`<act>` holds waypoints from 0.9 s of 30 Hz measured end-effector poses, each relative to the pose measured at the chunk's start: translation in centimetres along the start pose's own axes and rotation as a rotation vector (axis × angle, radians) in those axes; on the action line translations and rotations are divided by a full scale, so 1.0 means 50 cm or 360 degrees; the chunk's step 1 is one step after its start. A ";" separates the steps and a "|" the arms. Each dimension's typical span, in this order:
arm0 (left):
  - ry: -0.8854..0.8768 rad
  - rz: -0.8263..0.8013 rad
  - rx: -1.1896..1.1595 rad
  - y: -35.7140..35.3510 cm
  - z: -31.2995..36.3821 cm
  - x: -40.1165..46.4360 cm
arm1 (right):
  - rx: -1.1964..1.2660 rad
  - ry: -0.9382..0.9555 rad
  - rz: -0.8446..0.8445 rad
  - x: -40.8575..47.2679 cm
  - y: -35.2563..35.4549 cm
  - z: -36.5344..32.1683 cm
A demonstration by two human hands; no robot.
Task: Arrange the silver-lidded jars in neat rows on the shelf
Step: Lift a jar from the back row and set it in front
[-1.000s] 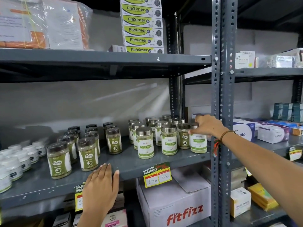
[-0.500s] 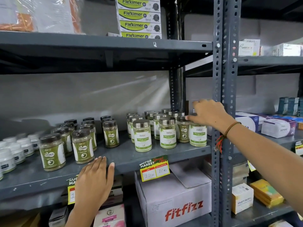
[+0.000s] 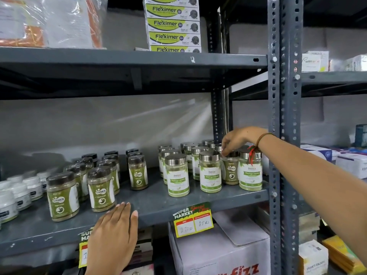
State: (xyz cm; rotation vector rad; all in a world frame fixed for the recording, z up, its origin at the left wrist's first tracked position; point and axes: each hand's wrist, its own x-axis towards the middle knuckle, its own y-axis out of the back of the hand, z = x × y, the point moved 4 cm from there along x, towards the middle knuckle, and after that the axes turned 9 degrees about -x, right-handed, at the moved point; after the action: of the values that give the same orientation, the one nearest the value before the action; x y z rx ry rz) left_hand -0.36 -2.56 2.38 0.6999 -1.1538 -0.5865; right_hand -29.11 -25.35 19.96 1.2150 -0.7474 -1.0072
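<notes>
Several silver-lidded jars with white and green labels stand clustered at the right end of the grey shelf [image 3: 158, 205]; the front ones are at left [image 3: 177, 175], middle [image 3: 210, 173] and right [image 3: 250, 173]. Between the front middle and right jars stands a brown-lidded Gaska jar [image 3: 230, 170]. My right hand [image 3: 241, 138] hangs over it, fingertips curled down onto its lid. My left hand [image 3: 113, 235] lies flat on the shelf's front edge, holding nothing.
More brown-lidded Gaska jars [image 3: 101, 189] stand at the shelf's middle and left, white jars [image 3: 17, 195] at the far left. A grey upright post [image 3: 286, 116] crosses my right forearm. A yellow price tag [image 3: 193, 221] hangs off the edge above a fitfizz box [image 3: 218, 251].
My right hand has risen from beside the right front jar and turned its fingers down onto the brown-lidded jar's lid. My left hand stays on the shelf edge.
</notes>
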 end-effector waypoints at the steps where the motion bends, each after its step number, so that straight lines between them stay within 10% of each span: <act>1: 0.0001 0.0004 -0.0005 0.000 0.000 0.000 | -0.0006 0.0019 -0.0064 0.004 -0.003 -0.002; 27: -0.0009 0.0007 0.0043 -0.002 -0.006 -0.006 | -0.0054 0.0203 0.0687 -0.126 0.280 -0.096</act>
State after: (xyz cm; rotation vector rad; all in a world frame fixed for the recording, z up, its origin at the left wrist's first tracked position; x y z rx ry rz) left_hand -0.18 -2.34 2.07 0.7187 -1.1701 -0.5705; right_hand -24.25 -17.13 32.88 1.0192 -0.8429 -0.5793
